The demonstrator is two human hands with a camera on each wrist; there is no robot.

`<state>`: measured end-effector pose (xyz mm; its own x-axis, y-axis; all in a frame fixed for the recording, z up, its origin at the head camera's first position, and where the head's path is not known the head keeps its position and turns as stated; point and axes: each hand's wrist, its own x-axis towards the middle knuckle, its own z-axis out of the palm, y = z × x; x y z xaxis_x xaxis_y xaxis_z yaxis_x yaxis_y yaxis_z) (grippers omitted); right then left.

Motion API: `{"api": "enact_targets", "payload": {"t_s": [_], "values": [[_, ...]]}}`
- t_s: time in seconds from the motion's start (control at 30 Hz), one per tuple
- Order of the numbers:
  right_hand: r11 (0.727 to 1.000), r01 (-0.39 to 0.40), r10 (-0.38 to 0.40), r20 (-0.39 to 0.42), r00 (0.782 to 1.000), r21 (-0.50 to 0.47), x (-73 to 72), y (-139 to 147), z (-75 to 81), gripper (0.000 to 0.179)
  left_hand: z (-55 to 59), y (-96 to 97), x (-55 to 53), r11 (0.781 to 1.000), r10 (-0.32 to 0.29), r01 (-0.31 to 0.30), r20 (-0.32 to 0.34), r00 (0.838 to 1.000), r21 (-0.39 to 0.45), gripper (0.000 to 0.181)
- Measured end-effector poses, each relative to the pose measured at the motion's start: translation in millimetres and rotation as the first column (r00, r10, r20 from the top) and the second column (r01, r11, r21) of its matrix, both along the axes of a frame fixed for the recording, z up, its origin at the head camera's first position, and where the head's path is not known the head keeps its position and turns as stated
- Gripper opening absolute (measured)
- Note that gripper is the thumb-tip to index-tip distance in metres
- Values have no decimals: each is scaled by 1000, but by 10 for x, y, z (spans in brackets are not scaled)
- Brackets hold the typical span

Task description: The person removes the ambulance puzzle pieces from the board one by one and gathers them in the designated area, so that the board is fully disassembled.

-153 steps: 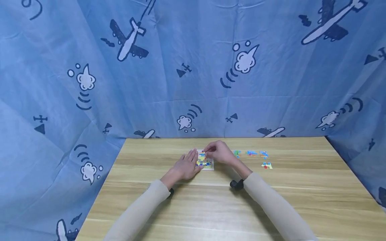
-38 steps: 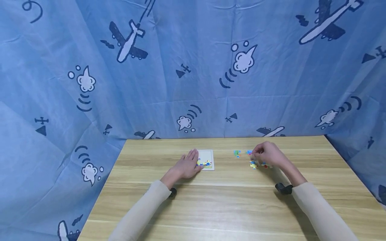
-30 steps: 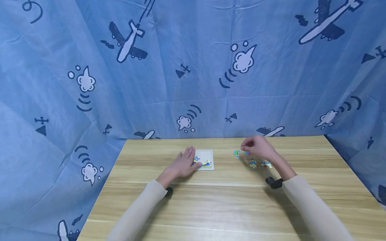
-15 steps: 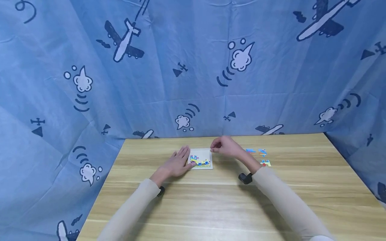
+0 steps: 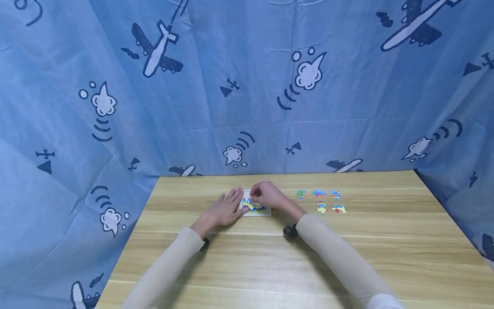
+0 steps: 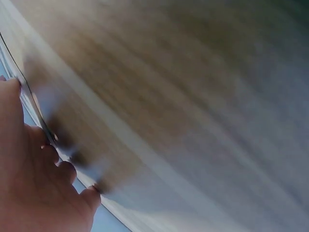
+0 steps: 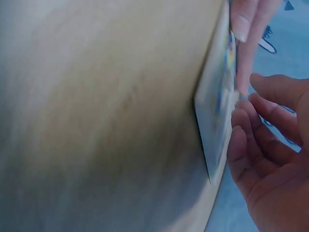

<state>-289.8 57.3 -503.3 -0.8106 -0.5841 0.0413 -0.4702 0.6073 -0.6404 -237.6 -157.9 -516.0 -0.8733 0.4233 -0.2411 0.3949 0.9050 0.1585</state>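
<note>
A white-framed jigsaw tray (image 5: 269,213) lies near the table's far side, with a colourful picture along its lower part. My left hand (image 5: 225,209) lies flat, fingers straight, at the tray's left edge, its thumb reaching over the corner. Above the tray, my right hand (image 5: 268,195) pinches a small puzzle piece (image 5: 254,203), mostly hidden by the fingers. In the right wrist view, the bent fingers of the right hand (image 7: 270,135) are close to the tray (image 7: 210,116), seen from its side. The left wrist view shows the left hand (image 6: 43,179) by the table edge.
Several loose puzzle pieces lie right of the tray, among them a green-blue one (image 5: 301,195), a blue one (image 5: 335,195) and one with red (image 5: 339,208). The wooden table (image 5: 247,266) reaches back to a blue curtain (image 5: 262,107) printed with planes.
The right hand has come from the loose pieces leftward to over the tray, carrying a piece. The left hand has shifted slightly left, uncovering more of the tray.
</note>
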Motion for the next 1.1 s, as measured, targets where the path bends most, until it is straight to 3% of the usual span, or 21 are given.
{"api": "enact_targets", "payload": {"t_s": [0.27, 0.6, 1.1], "values": [[998, 37, -37, -1, 999, 47, 19, -138, -33, 18, -11, 1, -22, 1000, 8, -8, -1, 1000, -25, 79], [992, 93, -94, 7, 996, 80, 52, -171, -70, 7, 9, 26, -21, 999, 18, -17, 29, 999, -45, 81], [992, 93, -95, 18, 995, 82, 58, -179, -80, 8, 66, 56, 2, 997, 19, -16, 42, 999, -75, 79]]}}
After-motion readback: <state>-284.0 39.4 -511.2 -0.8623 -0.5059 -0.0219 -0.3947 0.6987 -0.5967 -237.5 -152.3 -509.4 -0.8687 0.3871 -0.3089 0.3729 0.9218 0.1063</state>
